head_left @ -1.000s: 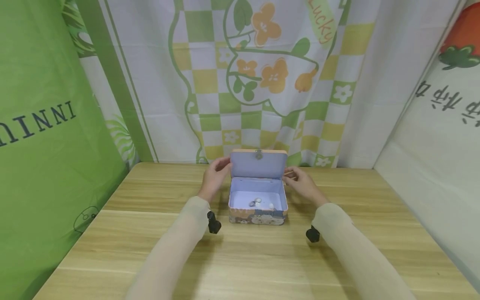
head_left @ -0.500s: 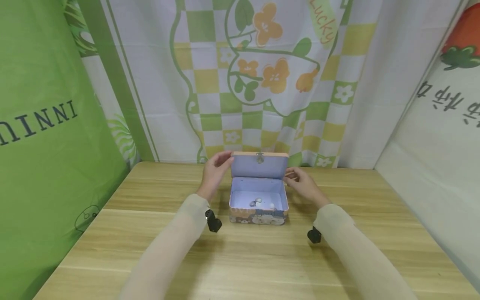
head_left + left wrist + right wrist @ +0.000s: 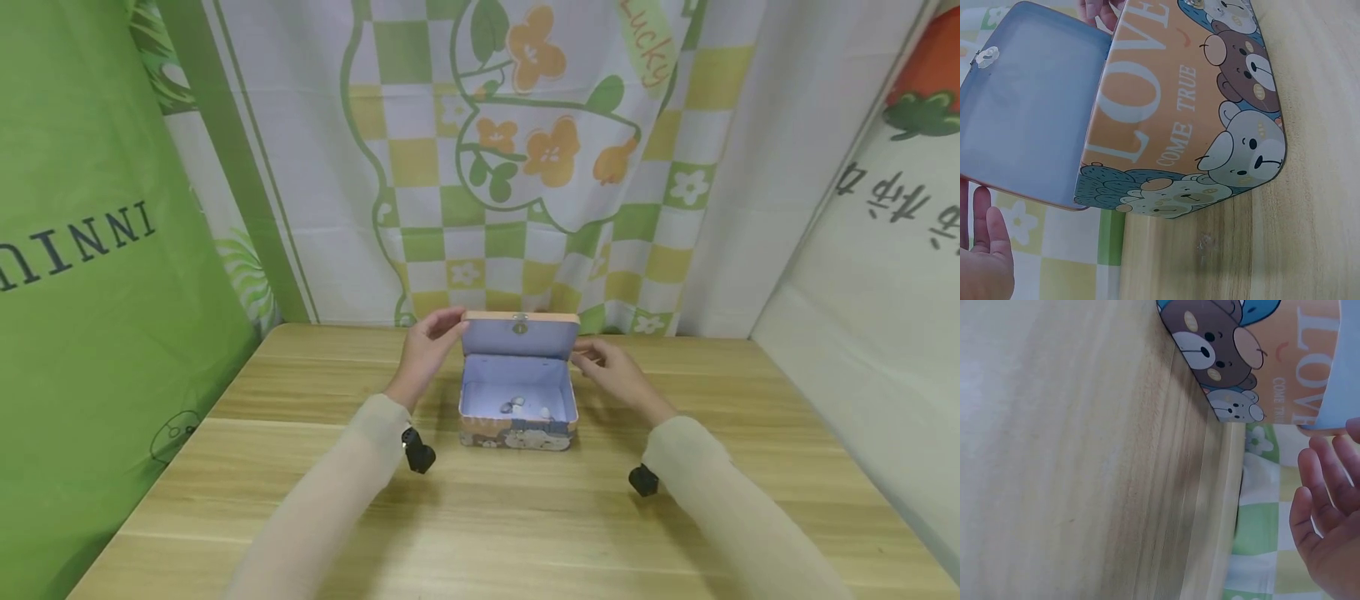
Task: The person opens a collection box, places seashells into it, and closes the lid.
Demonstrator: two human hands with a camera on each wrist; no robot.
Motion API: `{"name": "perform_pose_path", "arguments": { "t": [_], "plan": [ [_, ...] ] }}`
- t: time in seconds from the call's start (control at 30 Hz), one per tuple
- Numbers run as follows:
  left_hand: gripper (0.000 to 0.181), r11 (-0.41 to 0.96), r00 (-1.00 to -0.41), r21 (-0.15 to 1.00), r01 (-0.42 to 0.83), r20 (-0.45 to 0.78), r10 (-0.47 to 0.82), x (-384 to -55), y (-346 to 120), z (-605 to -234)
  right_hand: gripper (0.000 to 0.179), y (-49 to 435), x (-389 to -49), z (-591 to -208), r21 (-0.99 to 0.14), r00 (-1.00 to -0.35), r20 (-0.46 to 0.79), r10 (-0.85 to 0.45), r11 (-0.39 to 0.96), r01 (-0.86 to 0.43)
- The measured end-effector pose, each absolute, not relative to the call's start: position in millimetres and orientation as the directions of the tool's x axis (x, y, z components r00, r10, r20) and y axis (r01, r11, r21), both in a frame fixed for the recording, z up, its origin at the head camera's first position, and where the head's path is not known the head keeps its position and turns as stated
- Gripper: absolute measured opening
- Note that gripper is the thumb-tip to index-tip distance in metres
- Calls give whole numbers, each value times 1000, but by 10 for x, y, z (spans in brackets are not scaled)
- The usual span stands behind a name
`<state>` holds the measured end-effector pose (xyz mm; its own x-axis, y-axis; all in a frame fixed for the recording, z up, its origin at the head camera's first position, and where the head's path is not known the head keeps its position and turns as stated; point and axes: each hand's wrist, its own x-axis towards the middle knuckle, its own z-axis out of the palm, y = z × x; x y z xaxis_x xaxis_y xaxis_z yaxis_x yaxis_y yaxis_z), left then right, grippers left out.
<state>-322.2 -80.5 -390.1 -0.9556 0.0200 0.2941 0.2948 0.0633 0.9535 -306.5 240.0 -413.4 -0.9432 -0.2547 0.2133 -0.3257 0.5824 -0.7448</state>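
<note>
A tin box [image 3: 517, 435] with cartoon bears and the word LOVE stands on the table, its hinged lid [image 3: 1029, 94] raised and leaning over the pale interior. Inside lie several small grey and white rounded pieces [image 3: 516, 403]. At the lid's left edge is my left hand [image 3: 429, 350], extended fingers [image 3: 999, 234] right against the rim and partly hidden behind it. My right hand [image 3: 611, 371] is at the lid's lower right corner; its slightly bent fingers [image 3: 1313, 478] are spread, the tips beside the lid's edge.
The wooden table [image 3: 517, 533] ends at a patterned white, green and yellow curtain [image 3: 480, 242] right behind the box. A green cloth [image 3: 97, 275] hangs at left, a white one [image 3: 862, 308] at right. A thin dark cord [image 3: 168, 433] hangs by the left edge.
The lid's top edge has come down toward the box, and more of its orange rim shows. My left hand follows at its edge; both forearms have moved slightly outward. The box stays put.
</note>
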Motion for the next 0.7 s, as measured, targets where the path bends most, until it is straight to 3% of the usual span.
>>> {"name": "perform_pose_path", "arguments": {
  "t": [0.4,0.7],
  "plan": [
    [33,71,-952,949,306,304,32,-3154,-824,-3931,31,2357,-2889,-4084,-723,-918,259,-301,569,-391],
    [34,80,-945,943,324,319,65,-3105,-852,-3942,39,2112,-2811,-3980,-758,-902,209,-378,520,-393]
  ]
}}
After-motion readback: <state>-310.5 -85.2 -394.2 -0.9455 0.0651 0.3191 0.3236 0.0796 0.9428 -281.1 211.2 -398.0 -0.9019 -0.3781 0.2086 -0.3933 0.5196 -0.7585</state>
